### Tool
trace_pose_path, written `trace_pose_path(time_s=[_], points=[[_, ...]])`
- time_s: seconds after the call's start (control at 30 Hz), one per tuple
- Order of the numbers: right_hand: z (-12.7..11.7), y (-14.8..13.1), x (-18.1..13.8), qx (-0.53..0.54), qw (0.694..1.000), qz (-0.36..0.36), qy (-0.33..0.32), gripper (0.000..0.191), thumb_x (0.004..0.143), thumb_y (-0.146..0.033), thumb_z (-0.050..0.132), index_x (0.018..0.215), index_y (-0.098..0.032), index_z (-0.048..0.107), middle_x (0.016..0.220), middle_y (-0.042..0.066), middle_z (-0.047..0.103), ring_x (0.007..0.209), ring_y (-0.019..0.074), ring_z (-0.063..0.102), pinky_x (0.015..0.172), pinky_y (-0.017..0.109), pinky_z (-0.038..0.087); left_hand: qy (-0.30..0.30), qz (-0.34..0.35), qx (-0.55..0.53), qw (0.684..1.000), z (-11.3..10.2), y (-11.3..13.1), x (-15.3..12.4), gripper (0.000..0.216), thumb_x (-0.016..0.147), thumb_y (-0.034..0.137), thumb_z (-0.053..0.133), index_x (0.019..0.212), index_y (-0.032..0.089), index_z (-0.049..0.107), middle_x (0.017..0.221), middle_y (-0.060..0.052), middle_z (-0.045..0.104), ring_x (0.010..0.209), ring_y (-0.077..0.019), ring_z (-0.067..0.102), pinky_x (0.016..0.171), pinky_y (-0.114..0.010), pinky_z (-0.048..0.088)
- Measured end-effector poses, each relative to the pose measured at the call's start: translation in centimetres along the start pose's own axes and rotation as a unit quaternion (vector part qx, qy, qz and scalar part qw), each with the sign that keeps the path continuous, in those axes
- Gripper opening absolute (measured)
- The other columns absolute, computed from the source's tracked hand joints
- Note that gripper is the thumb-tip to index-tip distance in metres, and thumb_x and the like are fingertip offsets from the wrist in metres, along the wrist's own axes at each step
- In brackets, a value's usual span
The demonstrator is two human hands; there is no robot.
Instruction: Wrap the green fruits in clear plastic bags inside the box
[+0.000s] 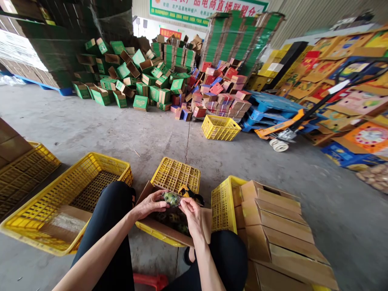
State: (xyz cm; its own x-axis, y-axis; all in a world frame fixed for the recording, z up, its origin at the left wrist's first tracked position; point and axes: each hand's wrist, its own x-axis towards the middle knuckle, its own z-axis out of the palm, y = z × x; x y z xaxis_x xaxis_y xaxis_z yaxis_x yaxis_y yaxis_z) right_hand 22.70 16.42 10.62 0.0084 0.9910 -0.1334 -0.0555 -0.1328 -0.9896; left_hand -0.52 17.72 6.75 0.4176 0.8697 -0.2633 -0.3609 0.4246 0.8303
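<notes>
Between my hands is a small clear plastic bag with green fruit [171,198] in it; the exact kind of fruit I cannot make out. My left hand [153,204] grips its left end, thumb below and fingers on top. The other end is pinched by the thumb and fingers of my right hand [191,211]. Below, an open cardboard box [207,221] holds dark and green pieces, partly hidden by my hands. Just behind the right hand lies a yellow and black tape dispenser [198,198], on an upturned yellow crate [176,173].
At left stands a yellow crate [100,161] with cardboard inside. On the right, another crate [222,204] adjoins stacked folded cartons [287,238]. Farther off are a yellow crate [220,128], an orange pallet jack [283,131], blue pallets [269,103] and heaped green boxes [141,102].
</notes>
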Motion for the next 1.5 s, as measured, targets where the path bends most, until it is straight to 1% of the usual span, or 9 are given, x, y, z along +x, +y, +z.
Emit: trace_pose_path(time_s=[0.23, 0.3, 0.5, 0.73, 0.93, 1.1, 1.27, 1.33, 1.5], points=[[-0.2, 0.0, 0.0, -0.004, 1.0, -0.01, 0.014, 0.048, 0.077, -0.07, 0.086, 0.086, -0.024, 0.079, 0.099, 0.009, 0.082, 0.101, 0.0312, 0.078, 0.099, 0.047, 0.064, 0.005, -0.061, -0.055, 0.997, -1.0, -0.5, 0.5, 0.083, 0.085, 0.077, 0.079, 0.148, 0.024, 0.065, 0.111, -0.013, 0.08, 0.092, -0.0224, 0.08, 0.08, -0.031, 0.062], [-0.2, 0.1, 0.1, -0.025, 0.999, -0.026, 0.01, 0.044, 0.079, -0.067, 0.085, 0.085, -0.024, 0.079, 0.1, 0.009, 0.082, 0.101, 0.031, 0.078, 0.098, 0.045, 0.063, 0.024, -0.083, -0.059, 0.995, -1.0, -0.6, 0.7, 0.08, 0.089, 0.078, 0.074, 0.146, 0.022, 0.067, 0.105, -0.013, 0.082, 0.088, -0.0224, 0.081, 0.074, -0.029, 0.062], [-0.2, 0.3, 0.1, -0.077, 0.994, -0.076, -0.019, 0.031, 0.086, -0.057, 0.08, 0.085, -0.026, 0.082, 0.103, 0.008, 0.084, 0.104, 0.03, 0.077, 0.099, 0.042, 0.061, 0.016, -0.075, -0.028, 0.997, -0.6, -0.2, 0.3, 0.062, 0.083, 0.059, 0.091, 0.129, 0.02, 0.077, 0.119, -0.014, 0.081, 0.093, -0.0232, 0.082, 0.079, -0.029, 0.063], [0.1, 0.3, 0.1, -0.039, 0.994, -0.096, -0.028, 0.029, 0.084, -0.054, 0.083, 0.089, -0.025, 0.082, 0.111, 0.011, 0.083, 0.11, 0.0319, 0.077, 0.1, 0.045, 0.062, 0.007, -0.021, -0.03, 0.999, -0.6, -0.2, 0.3, 0.052, 0.076, 0.047, 0.099, 0.115, 0.019, 0.077, 0.117, -0.01, 0.078, 0.102, -0.0233, 0.077, 0.088, -0.033, 0.061], [-0.2, 0.3, 0.2, -0.025, 0.997, -0.075, -0.005, 0.04, 0.084, -0.057, 0.084, 0.108, -0.025, 0.083, 0.125, 0.012, 0.081, 0.121, 0.0336, 0.074, 0.104, 0.047, 0.062, -0.002, -0.002, -0.027, 1.0, -0.9, -0.6, 0.4, 0.059, 0.073, 0.036, 0.102, 0.122, 0.022, 0.073, 0.115, -0.008, 0.076, 0.097, -0.0213, 0.074, 0.085, -0.033, 0.06], [-0.7, 1.1, 0.4, -0.057, 0.996, -0.07, 0.001, 0.044, 0.086, -0.06, 0.083, 0.11, -0.023, 0.082, 0.118, 0.012, 0.082, 0.111, 0.0318, 0.077, 0.097, 0.044, 0.065, -0.021, 0.015, -0.029, 0.999, -0.7, -0.4, 0.3, 0.061, 0.072, 0.029, 0.102, 0.126, 0.026, 0.073, 0.115, -0.005, 0.075, 0.099, -0.0211, 0.072, 0.082, -0.029, 0.056], [-1.0, 1.8, 0.4, -0.073, 0.995, -0.057, -0.029, 0.059, 0.084, -0.053, 0.082, 0.136, -0.026, 0.073, 0.131, 0.013, 0.077, 0.099, 0.0279, 0.078, 0.082, 0.04, 0.068, -0.047, 0.062, -0.063, 0.995, -0.8, -0.9, 0.6, 0.065, 0.071, 0.019, 0.102, 0.129, 0.026, 0.074, 0.118, -0.005, 0.075, 0.101, -0.0207, 0.072, 0.088, -0.031, 0.054], [-1.0, 1.7, 0.4, -0.075, 0.995, -0.051, -0.051, 0.053, 0.084, -0.048, 0.081, 0.132, -0.027, 0.074, 0.129, 0.011, 0.077, 0.098, 0.027, 0.077, 0.081, 0.038, 0.067, -0.049, 0.076, -0.074, 0.993, -0.9, -1.1, 0.8, 0.066, 0.07, 0.016, 0.101, 0.13, 0.027, 0.074, 0.118, -0.004, 0.076, 0.102, -0.0205, 0.072, 0.091, -0.032, 0.054], [-0.9, 1.2, 0.5, -0.101, 0.99, -0.053, -0.082, 0.021, 0.082, -0.037, 0.078, 0.099, -0.026, 0.077, 0.098, 0.004, 0.078, 0.087, 0.0248, 0.074, 0.077, 0.035, 0.063, -0.041, 0.093, -0.066, 0.993, -1.1, -1.2, 1.2, 0.064, 0.066, 0.015, 0.104, 0.123, 0.026, 0.078, 0.118, -0.004, 0.078, 0.104, -0.0208, 0.072, 0.096, -0.033, 0.052]])
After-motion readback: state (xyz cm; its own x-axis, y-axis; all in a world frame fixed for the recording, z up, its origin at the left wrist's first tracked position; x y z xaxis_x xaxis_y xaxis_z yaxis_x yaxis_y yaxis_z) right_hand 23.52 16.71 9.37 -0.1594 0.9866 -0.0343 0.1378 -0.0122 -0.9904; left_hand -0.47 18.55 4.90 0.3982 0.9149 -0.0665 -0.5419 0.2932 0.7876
